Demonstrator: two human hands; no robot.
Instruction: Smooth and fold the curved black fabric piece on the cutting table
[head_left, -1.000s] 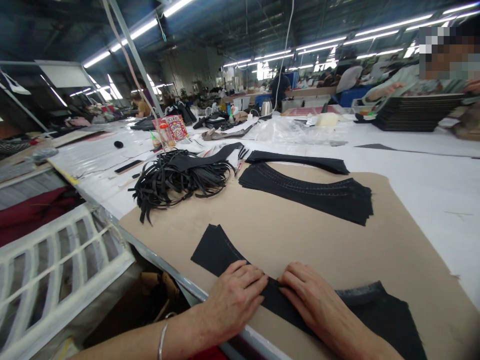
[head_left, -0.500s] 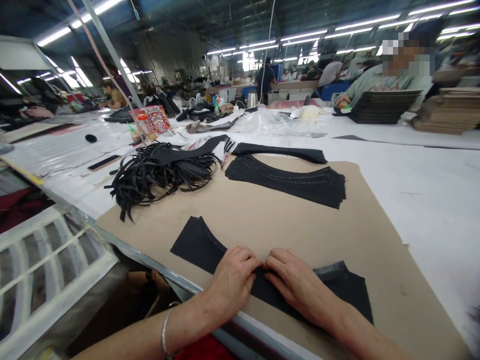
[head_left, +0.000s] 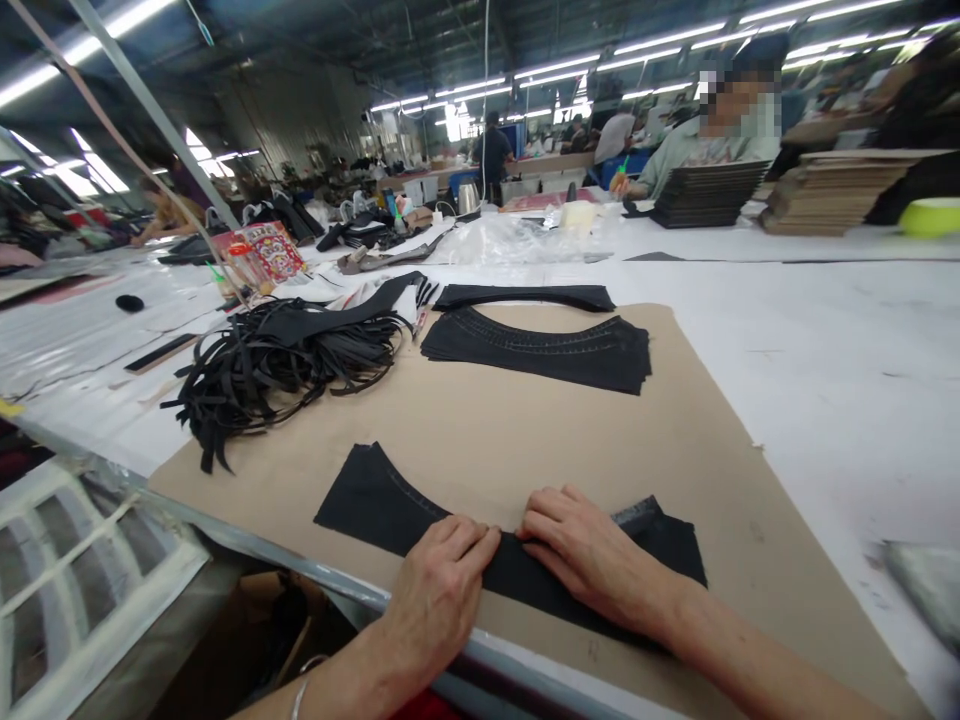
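A curved black fabric piece (head_left: pixel 517 575) lies on brown board near the table's front edge. My left hand (head_left: pixel 446 575) is closed at the middle of its concave upper edge, thumb and fingers together on the cloth. Just to the right, my right hand (head_left: pixel 577 545) pinches the same edge with bent fingers. A narrow strip of fabric shows between the two hands. Along the left part of the edge runs a line of stitch-like marks, and on the right a flap stands folded over. What lies under the fingers is hidden.
Farther back lie a stack of similar curved black pieces (head_left: pixel 540 350) and another narrow stack (head_left: pixel 525 297). A heap of black strips (head_left: pixel 285 365) is at left on the brown board (head_left: pixel 465 430). Across the white table a person (head_left: pixel 682 150) sits behind stacked dark pieces (head_left: pixel 712 195).
My left hand has slid left along the edge and flattened more, widening the gap between my hands. The view has swung right, so the surroundings appear shifted left.
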